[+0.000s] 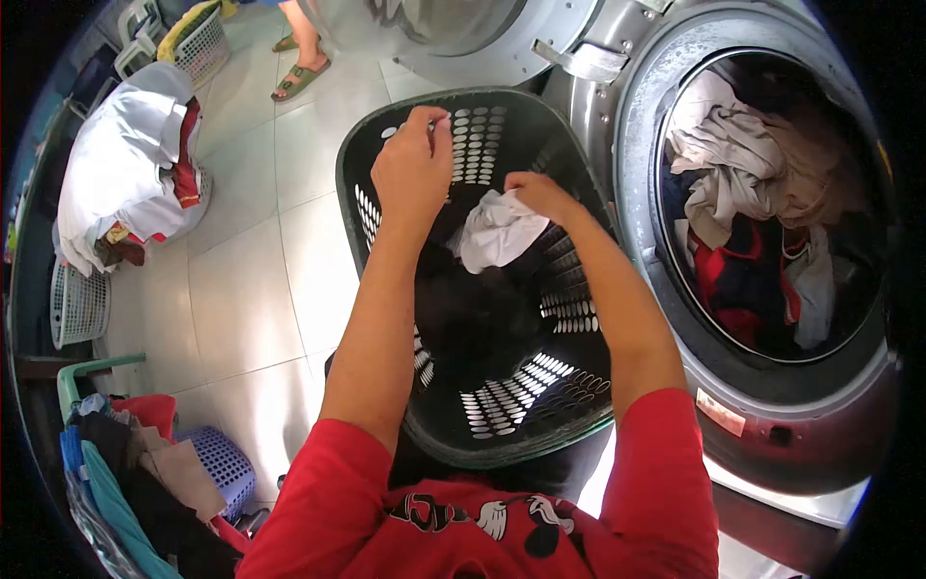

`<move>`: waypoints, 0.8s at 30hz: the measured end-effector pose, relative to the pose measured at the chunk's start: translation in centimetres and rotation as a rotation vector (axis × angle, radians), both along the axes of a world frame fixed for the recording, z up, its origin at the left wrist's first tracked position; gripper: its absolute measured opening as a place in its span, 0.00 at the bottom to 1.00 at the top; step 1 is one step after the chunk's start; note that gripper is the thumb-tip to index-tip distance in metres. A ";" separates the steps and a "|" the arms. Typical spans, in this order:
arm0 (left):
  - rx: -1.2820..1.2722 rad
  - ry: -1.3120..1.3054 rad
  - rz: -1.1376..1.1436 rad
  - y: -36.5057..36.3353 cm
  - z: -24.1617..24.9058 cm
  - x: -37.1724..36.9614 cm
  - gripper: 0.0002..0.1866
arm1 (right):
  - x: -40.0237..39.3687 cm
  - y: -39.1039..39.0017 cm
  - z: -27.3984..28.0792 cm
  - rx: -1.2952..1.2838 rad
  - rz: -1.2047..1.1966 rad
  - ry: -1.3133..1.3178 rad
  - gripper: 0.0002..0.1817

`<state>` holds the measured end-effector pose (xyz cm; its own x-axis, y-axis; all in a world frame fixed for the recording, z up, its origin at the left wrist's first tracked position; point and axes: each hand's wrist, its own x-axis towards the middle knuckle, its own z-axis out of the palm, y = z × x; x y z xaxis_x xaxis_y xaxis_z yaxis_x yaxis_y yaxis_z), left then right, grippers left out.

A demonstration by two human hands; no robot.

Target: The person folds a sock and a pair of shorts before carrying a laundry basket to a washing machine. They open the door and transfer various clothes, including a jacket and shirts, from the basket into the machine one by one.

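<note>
A dark green laundry basket (pixel 569 405) with oval holes stands in front of me, dark cloth lying at its bottom. Over its right part, my right hand (pixel 542 197) is closed on a crumpled white cloth (pixel 497 232), which hangs inside the basket. My left hand (pixel 415 159) is raised above the basket's far left part, fingers curled together; whatever they hold, if anything, is hidden. To the right, the open drum of a front-loading machine (pixel 646 125) contains beige, red, grey and dark clothes (pixel 743 154).
The machine's round door (pixel 569 29) stands open beyond the basket. At the left are a heaped basket of white and red laundry (pixel 125 154), a purple basket (pixel 220 463), and a pile of clothes (pixel 145 482). Another person's sandalled foot (pixel 304 79) is at the top.
</note>
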<state>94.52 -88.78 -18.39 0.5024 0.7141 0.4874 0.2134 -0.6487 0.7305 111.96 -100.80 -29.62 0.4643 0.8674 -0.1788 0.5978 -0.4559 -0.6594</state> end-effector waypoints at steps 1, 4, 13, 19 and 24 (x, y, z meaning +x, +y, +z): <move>0.010 0.005 -0.003 0.1 -0.1 0.0 0.09 | 0.1 -0.4 1.6 0.011 -0.033 0.084 0.08; 0.022 0.027 -0.005 0.3 -0.5 0.1 0.09 | -0.2 -1.1 5.6 0.112 -0.059 0.177 0.07; -0.163 -0.076 -0.821 -1.6 -0.5 0.4 0.37 | -2.3 -3.8 24.3 0.988 -0.042 0.642 0.08; -0.319 0.186 -0.928 -1.8 -2.0 0.8 0.34 | -6.3 -3.7 30.8 1.254 0.210 0.544 0.11; -0.445 0.159 -0.787 -0.4 0.0 -0.2 0.28 | -4.5 -8.3 32.4 1.627 -0.028 0.156 0.14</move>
<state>94.30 -89.18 -18.39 0.9610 0.2425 0.1327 -0.0513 -0.3153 0.9476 107.47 -109.11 2.74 0.5486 0.1697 0.8187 0.4869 0.7311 -0.4779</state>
